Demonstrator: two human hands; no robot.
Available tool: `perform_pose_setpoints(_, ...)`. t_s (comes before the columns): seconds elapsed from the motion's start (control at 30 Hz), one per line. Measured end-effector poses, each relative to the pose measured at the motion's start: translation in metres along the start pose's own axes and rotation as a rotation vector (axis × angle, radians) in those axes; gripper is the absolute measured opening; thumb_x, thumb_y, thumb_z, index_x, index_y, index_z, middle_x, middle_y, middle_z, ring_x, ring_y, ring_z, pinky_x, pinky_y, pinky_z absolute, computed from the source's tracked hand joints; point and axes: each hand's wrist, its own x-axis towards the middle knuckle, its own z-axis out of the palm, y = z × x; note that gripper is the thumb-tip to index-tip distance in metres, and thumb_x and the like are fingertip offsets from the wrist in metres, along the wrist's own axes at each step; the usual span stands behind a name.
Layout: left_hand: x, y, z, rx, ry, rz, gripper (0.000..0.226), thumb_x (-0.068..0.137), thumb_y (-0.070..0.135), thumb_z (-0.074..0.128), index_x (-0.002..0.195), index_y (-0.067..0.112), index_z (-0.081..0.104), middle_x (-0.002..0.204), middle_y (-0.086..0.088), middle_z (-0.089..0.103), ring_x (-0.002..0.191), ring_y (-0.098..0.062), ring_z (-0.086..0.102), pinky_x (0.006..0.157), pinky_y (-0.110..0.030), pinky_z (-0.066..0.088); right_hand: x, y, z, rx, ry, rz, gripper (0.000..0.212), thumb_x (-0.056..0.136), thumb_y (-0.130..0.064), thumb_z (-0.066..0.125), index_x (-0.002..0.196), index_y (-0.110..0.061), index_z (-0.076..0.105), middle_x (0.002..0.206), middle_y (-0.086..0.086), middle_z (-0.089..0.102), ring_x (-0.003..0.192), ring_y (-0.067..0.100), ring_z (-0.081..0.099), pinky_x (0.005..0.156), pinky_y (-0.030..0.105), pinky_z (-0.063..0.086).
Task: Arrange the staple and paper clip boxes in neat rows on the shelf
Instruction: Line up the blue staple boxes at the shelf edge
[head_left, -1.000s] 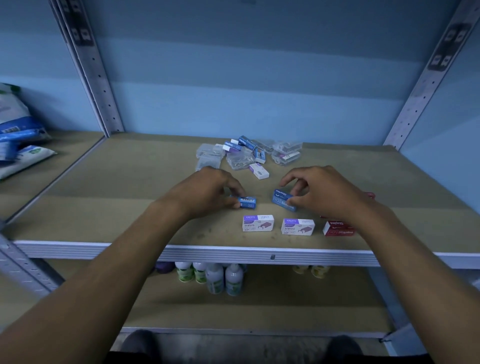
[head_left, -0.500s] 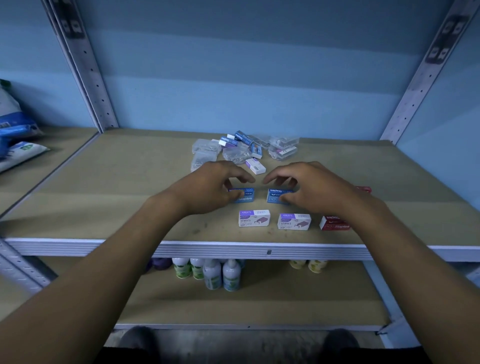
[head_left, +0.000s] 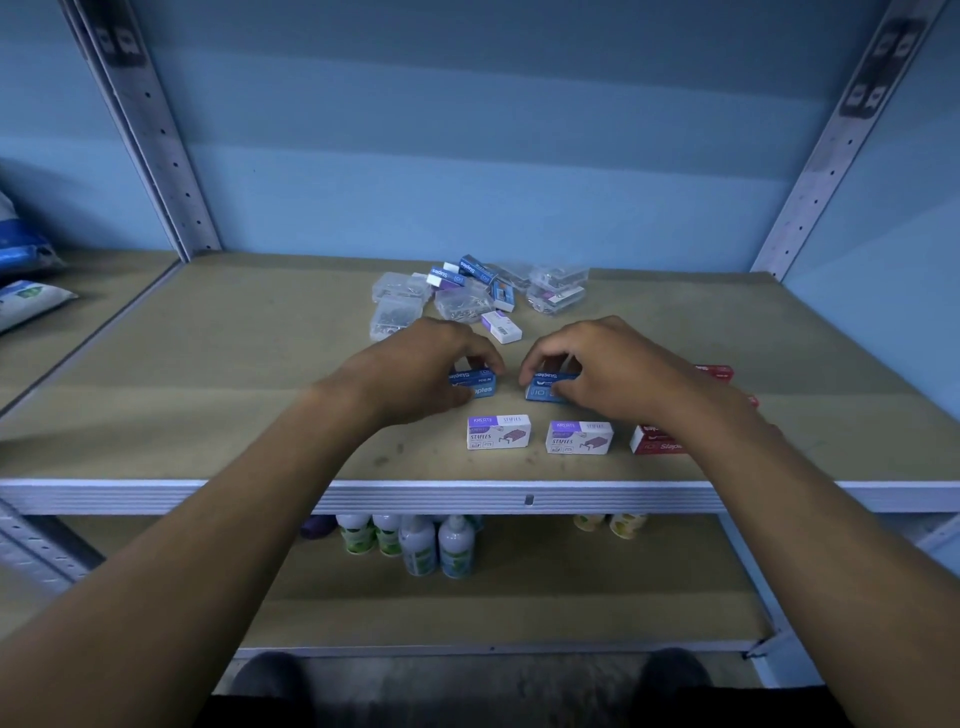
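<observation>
On the brown shelf board (head_left: 208, 405) my left hand (head_left: 415, 374) pinches a blue staples box (head_left: 478, 383) that lies flat. My right hand (head_left: 597, 369) pinches a second blue staples box (head_left: 545, 387) beside it. In front of them two white-and-purple staples boxes (head_left: 498, 431) (head_left: 579, 437) and a red staples box (head_left: 657, 441) form a row near the front edge. Another red box (head_left: 719, 371) shows behind my right wrist. A loose pile of blue boxes and clear paper clip boxes (head_left: 467, 299) lies further back, with a white box (head_left: 501, 326) at its front.
Perforated metal uprights (head_left: 156, 140) (head_left: 836, 150) flank the shelf, with a blue wall behind. Bags (head_left: 26, 296) lie on the neighbouring shelf at left. Several bottles (head_left: 415, 543) stand on the lower shelf.
Both hands moved slightly back from the front row and set the two blue boxes down side by side, square to the row. The right box, tilted before, now lies level.
</observation>
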Motion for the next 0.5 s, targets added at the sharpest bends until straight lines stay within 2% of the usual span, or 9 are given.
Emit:
perform_pose_setpoints(0.13,0.001,0.003,-0.002,0.007,0.011,-0.005,0.034,0.085,0.01,0.069,0.111,0.031,0.07,0.106,0.007,0.068,0.085,-0.01,0.058,0.079,-0.023,0.049,-0.002,0.002,-0.001,0.014,0.017,-0.007,0.044,0.085,-0.001,0.065,0.098,-0.042,0.075,0.101,-0.012,0.069,0.09,0.004,0.061,0.08,0.027,0.054)
perform_pose_setpoints(0.23,0.002,0.007,-0.004,0.007,0.038,0.001,0.033,0.085,0.01,0.069,0.11,0.031,0.071,0.099,0.012,0.065,0.08,-0.006,0.056,0.072,-0.013,0.044,-0.003,0.003,-0.007,0.035,0.074,-0.021,0.043,0.084,-0.003,0.067,0.099,-0.042,0.075,0.1,-0.013,0.071,0.09,0.003,0.063,0.082,0.028,0.055)
perform_pose_setpoints(0.3,0.005,0.011,-0.008,0.002,0.077,0.015,0.034,0.085,0.011,0.069,0.11,0.033,0.071,0.1,0.013,0.067,0.079,-0.006,0.058,0.074,-0.016,0.046,-0.007,0.004,-0.015,0.052,0.117,-0.02,0.042,0.084,-0.003,0.069,0.1,-0.042,0.075,0.102,-0.012,0.072,0.09,0.004,0.065,0.083,0.027,0.055)
perform_pose_setpoints(0.37,0.008,0.018,-0.014,0.004,0.114,0.021,0.034,0.084,0.012,0.071,0.11,0.035,0.071,0.101,0.014,0.068,0.08,-0.008,0.062,0.077,-0.023,0.051,-0.015,0.005,-0.028,0.068,0.159,-0.018,0.041,0.084,-0.003,0.069,0.099,-0.041,0.075,0.104,-0.014,0.073,0.09,0.002,0.066,0.083,0.023,0.054)
perform_pose_setpoints(0.4,0.01,0.022,-0.017,0.012,0.132,0.03,0.034,0.084,0.013,0.071,0.11,0.035,0.071,0.101,0.014,0.067,0.078,-0.007,0.062,0.076,-0.022,0.051,-0.021,0.007,-0.036,0.072,0.183,-0.015,0.041,0.084,-0.003,0.07,0.099,-0.04,0.075,0.105,-0.015,0.073,0.09,0.002,0.066,0.082,0.018,0.053)
perform_pose_setpoints(0.5,0.02,0.042,-0.022,-0.007,0.176,0.071,0.032,0.083,0.015,0.072,0.11,0.033,0.072,0.103,0.014,0.069,0.077,-0.001,0.062,0.07,-0.006,0.044,-0.046,0.017,-0.061,0.078,0.251,0.036,0.039,0.085,-0.006,0.072,0.099,-0.041,0.075,0.1,-0.018,0.072,0.087,-0.003,0.065,0.07,0.006,0.047)
